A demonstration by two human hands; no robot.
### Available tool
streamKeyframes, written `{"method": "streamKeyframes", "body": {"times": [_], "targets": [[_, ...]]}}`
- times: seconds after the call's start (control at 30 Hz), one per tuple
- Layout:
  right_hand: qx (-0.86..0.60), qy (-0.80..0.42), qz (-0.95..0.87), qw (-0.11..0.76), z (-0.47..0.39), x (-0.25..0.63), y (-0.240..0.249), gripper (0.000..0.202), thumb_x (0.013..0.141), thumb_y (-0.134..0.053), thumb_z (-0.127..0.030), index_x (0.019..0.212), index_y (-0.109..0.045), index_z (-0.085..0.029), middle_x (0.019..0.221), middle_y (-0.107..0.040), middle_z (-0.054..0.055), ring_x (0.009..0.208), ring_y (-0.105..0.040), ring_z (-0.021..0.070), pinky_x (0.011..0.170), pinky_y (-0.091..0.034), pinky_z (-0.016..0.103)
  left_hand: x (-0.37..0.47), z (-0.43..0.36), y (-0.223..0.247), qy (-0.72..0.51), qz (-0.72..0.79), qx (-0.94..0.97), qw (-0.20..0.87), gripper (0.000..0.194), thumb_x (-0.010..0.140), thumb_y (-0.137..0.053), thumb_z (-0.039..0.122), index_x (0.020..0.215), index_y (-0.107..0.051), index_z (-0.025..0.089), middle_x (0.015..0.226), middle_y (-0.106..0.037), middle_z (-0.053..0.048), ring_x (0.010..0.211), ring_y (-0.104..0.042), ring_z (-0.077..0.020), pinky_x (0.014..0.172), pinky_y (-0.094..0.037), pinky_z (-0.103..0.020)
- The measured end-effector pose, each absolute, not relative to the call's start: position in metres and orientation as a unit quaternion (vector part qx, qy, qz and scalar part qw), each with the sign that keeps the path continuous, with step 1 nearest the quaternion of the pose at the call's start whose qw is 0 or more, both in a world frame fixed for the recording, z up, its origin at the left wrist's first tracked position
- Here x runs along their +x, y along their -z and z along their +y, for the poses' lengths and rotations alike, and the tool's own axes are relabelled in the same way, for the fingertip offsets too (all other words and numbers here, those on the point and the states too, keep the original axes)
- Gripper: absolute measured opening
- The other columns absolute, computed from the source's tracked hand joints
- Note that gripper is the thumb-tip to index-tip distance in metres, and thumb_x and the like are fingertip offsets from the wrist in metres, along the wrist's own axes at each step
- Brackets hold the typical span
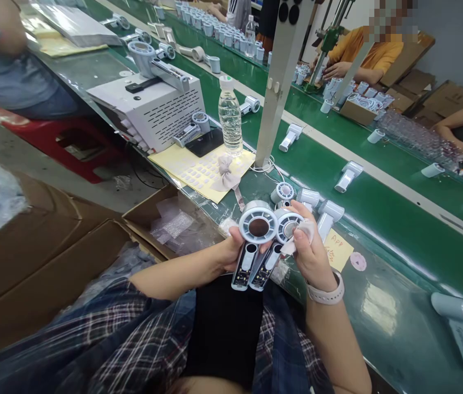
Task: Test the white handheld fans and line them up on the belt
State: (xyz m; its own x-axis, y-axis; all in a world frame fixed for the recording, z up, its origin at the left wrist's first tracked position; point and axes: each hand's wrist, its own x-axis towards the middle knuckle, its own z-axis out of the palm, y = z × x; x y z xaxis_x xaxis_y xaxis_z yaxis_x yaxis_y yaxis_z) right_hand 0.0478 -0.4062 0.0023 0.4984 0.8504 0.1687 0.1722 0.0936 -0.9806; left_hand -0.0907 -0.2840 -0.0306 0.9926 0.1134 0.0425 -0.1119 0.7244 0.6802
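Two pale blue devices, shaped like small hair dryers, are held side by side in front of my body. Each has a ring-shaped head and an open handle that bares a circuit board. My left hand (230,253) is closed around the left device (258,224), and its fingers reach behind toward the right device (270,265). My right hand (313,257) pinches a crumpled white cloth (303,232) against the right device's ring, its fingers behind the head. More such devices (330,213) lie on the bench just beyond my hands.
A water bottle (230,117) and a sticker sheet (186,169) stand left of a metal post (281,82). Behind them sits a white slotted box (161,109). A green conveyor (322,148) carries spaced devices. Open cartons (145,219) are at my left; co-workers sit around the line.
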Motion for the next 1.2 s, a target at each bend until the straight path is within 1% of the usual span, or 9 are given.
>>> {"method": "streamKeyframes", "body": {"times": [0.2, 0.37, 0.53, 0.7, 0.87, 1.0, 1.07, 1.13, 1.2], "targets": [[-0.596, -0.320, -0.410, 0.611, -0.413, 0.046, -0.004, 0.059, 0.092, -0.065, -0.063, 0.141, -0.057, -0.030, 0.136, -0.067, 0.009, 0.115, -0.067, 0.0296, 0.104, -0.055, 0.052, -0.092, -0.281, 0.034, -0.050, -0.023, 0.413, 0.909, 0.087, 0.044, -0.068, 0.100, 0.061, -0.055, 0.016, 0.069, -0.065, -0.009, 0.061, -0.060, -0.0189, 0.057, -0.049, -0.029], [-0.593, -0.260, -0.355, 0.674, -0.402, 0.035, 0.003, 0.047, 0.094, -0.060, -0.067, 0.115, -0.065, -0.025, 0.134, -0.068, 0.011, 0.118, -0.067, 0.0297, 0.096, -0.057, 0.047, -0.090, -0.286, 0.032, -0.088, 0.023, 0.476, 0.875, 0.065, 0.057, -0.087, 0.074, 0.057, -0.062, 0.015, 0.061, -0.061, -0.005, 0.059, -0.057, -0.0157, 0.058, -0.046, -0.027], [-0.609, -0.224, -0.326, 0.687, -0.397, 0.028, -0.001, 0.040, 0.100, -0.052, -0.063, 0.105, -0.067, -0.026, 0.124, -0.072, 0.009, 0.097, -0.072, 0.0255, 0.084, -0.059, 0.043, -0.092, -0.288, 0.035, -0.095, 0.023, 0.454, 0.885, 0.083, 0.044, -0.076, 0.094, 0.059, -0.063, 0.014, 0.073, -0.069, -0.010, 0.065, -0.063, -0.0199, 0.065, -0.052, -0.031], [-0.634, -0.188, -0.403, 0.632, -0.408, 0.028, -0.011, 0.041, 0.102, -0.050, -0.058, 0.127, -0.063, -0.028, 0.128, -0.070, 0.009, 0.112, -0.069, 0.0292, 0.098, -0.056, 0.048, -0.094, -0.286, 0.035, -0.063, -0.017, 0.414, 0.908, 0.085, 0.045, -0.070, 0.098, 0.061, -0.060, 0.015, 0.075, -0.071, -0.012, 0.067, -0.064, -0.0201, 0.065, -0.053, -0.030], [-0.613, -0.187, -0.458, 0.616, -0.414, 0.028, -0.011, 0.056, 0.105, -0.048, -0.055, 0.154, -0.043, -0.031, 0.138, -0.067, 0.009, 0.131, -0.062, 0.0297, 0.113, -0.049, 0.051, -0.094, -0.287, 0.033, -0.051, -0.039, 0.358, 0.932, 0.086, 0.045, -0.065, 0.101, 0.060, -0.053, 0.017, 0.070, -0.068, -0.009, 0.065, -0.065, -0.0204, 0.057, -0.052, -0.027], [-0.590, -0.241, -0.454, 0.623, -0.416, 0.032, -0.009, 0.066, 0.101, -0.056, -0.057, 0.160, -0.036, -0.035, 0.153, -0.058, 0.006, 0.140, -0.056, 0.0315, 0.121, -0.042, 0.056, -0.094, -0.285, 0.035, -0.027, -0.058, 0.341, 0.938, 0.087, 0.039, -0.067, 0.100, 0.062, -0.053, 0.018, 0.072, -0.069, -0.009, 0.062, -0.065, -0.0209, 0.054, -0.053, -0.029], [-0.575, -0.293, -0.419, 0.639, -0.416, 0.033, -0.011, 0.066, 0.099, -0.050, -0.065, 0.157, -0.043, -0.034, 0.159, -0.053, 0.007, 0.127, -0.065, 0.0332, 0.109, -0.054, 0.058, -0.092, -0.284, 0.035, -0.022, -0.062, 0.318, 0.946, 0.087, 0.039, -0.066, 0.101, 0.059, -0.050, 0.019, 0.073, -0.069, -0.009, 0.066, -0.068, -0.0232, 0.059, -0.055, -0.032], [-0.547, -0.351, -0.369, 0.665, -0.415, 0.034, -0.016, 0.069, 0.099, -0.037, -0.071, 0.155, -0.046, -0.032, 0.163, -0.049, 0.009, 0.092, -0.074, 0.0283, 0.083, -0.064, 0.056, -0.088, -0.283, 0.034, -0.022, -0.060, 0.298, 0.952, 0.088, 0.038, -0.064, 0.103, 0.056, -0.045, 0.020, 0.075, -0.069, -0.010, 0.074, -0.071, -0.0268, 0.067, -0.057, -0.036], [-0.513, -0.385, -0.332, 0.692, -0.415, 0.034, -0.021, 0.071, 0.100, -0.026, -0.072, 0.155, -0.046, -0.032, 0.164, -0.047, 0.011, 0.065, -0.068, 0.0207, 0.061, -0.063, 0.050, -0.085, -0.282, 0.032, -0.020, -0.060, 0.295, 0.953, 0.089, 0.034, -0.061, 0.105, 0.055, -0.043, 0.020, 0.075, -0.069, -0.011, 0.080, -0.071, -0.0295, 0.070, -0.058, -0.038]]}}
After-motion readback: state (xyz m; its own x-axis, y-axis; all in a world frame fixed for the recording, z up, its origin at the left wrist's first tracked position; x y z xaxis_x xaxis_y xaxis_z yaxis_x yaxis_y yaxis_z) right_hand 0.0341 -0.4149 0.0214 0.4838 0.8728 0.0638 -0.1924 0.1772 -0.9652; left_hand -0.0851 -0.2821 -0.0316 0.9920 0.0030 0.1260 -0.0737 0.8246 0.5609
